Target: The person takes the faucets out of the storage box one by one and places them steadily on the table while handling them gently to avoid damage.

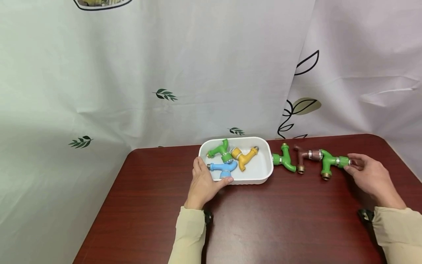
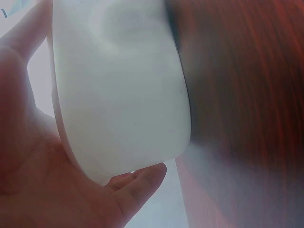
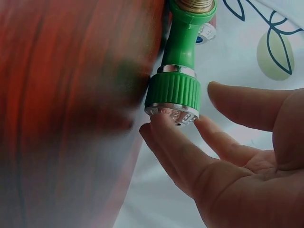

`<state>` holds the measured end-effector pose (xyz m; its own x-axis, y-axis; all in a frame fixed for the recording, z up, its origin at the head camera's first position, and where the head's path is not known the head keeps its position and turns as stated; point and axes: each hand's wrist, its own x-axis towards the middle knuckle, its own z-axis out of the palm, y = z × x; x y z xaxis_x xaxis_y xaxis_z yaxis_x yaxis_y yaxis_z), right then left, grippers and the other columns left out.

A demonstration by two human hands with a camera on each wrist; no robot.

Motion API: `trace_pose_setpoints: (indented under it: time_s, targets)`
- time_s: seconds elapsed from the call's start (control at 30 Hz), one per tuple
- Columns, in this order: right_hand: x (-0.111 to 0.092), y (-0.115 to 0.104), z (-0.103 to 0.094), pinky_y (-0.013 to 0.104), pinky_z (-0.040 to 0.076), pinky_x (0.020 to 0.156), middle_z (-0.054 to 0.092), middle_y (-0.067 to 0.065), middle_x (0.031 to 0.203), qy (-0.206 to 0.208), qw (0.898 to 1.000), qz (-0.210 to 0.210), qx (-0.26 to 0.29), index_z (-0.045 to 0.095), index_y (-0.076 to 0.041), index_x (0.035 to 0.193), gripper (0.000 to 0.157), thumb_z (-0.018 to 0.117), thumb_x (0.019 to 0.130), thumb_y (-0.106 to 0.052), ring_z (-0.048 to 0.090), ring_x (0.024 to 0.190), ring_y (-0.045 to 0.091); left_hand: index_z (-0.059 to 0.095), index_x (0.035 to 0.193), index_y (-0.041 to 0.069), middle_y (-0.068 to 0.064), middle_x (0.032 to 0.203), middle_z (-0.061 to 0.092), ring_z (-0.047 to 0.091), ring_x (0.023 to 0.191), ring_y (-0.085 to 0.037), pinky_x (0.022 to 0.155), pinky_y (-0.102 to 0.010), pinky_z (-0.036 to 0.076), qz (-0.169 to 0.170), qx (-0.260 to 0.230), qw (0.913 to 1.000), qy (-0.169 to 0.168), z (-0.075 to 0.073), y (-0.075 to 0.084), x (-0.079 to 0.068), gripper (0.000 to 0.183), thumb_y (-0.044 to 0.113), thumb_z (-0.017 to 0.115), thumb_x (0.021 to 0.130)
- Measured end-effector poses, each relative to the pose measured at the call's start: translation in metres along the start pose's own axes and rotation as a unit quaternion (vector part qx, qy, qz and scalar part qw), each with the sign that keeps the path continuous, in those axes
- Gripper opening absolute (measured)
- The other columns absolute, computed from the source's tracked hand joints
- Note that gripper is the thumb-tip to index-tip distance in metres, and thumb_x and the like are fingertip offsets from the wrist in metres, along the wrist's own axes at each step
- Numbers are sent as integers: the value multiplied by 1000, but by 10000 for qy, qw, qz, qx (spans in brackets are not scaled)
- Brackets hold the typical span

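Observation:
A white plastic tray [image 1: 261,171] holds a green tap [image 1: 218,149], a yellow tap [image 1: 244,158] and a blue tap [image 1: 221,167]. At its left front corner my left hand [image 1: 202,185] grips the tray, thumb along the front and fingers round the left side; the left wrist view shows the tray wall [image 2: 123,95] between them. My right hand [image 1: 370,176] touches the silver end of another green tap's ribbed knob [image 3: 173,90] with its fingertips. The thumb [image 3: 247,104] stands apart from that knob.
To the tray's right, another green tap [image 1: 286,159], a brown tap [image 1: 301,158] and the touched green tap [image 1: 327,163] lie in a row. They rest on the dark red wooden table [image 1: 263,216]. A pale leaf-printed cloth [image 1: 211,73] hangs behind the table.

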<state>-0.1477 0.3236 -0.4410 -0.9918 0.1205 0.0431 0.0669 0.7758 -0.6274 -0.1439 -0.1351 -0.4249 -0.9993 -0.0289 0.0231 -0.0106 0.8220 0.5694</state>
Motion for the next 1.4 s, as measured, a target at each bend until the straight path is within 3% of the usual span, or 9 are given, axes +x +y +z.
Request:
trace_pose_setpoints:
  time_s: [0.13,0.43,0.87,1.4]
  targets:
    - [-1,-3,-2,65,36,87,46,45,130,7,10000,-38,-90,44,13,138,49,48,106,-23,48,113,58,5,156,-11,-26,162,8,22,145,-41,107,-50,41,-1,19,10000,-8,1,-1,0,135,65,80,73]
    - [-2,-17,-1,66,35,89,43,43,136,264,9990,319,-178,38,12,144,57,43,107,-31,46,113,57,4,156,-11,-26,162,8,23,144,-41,106,-50,42,-14,5,10000,-9,0,-1,1,136,65,80,73]
    - [-4,-26,-2,68,30,92,43,44,134,681,9975,125,141,42,10,143,58,41,107,-35,37,118,64,5,156,-11,-25,162,8,23,145,-42,106,-50,42,25,-16,10000,7,0,-1,1,135,65,80,73]
    - [-6,-35,2,69,29,92,40,44,138,782,9967,35,213,41,10,145,58,43,107,-34,36,121,64,4,156,-11,-26,163,7,21,146,-43,107,-50,40,-49,25,10000,-69,-2,1,1,136,66,80,73]
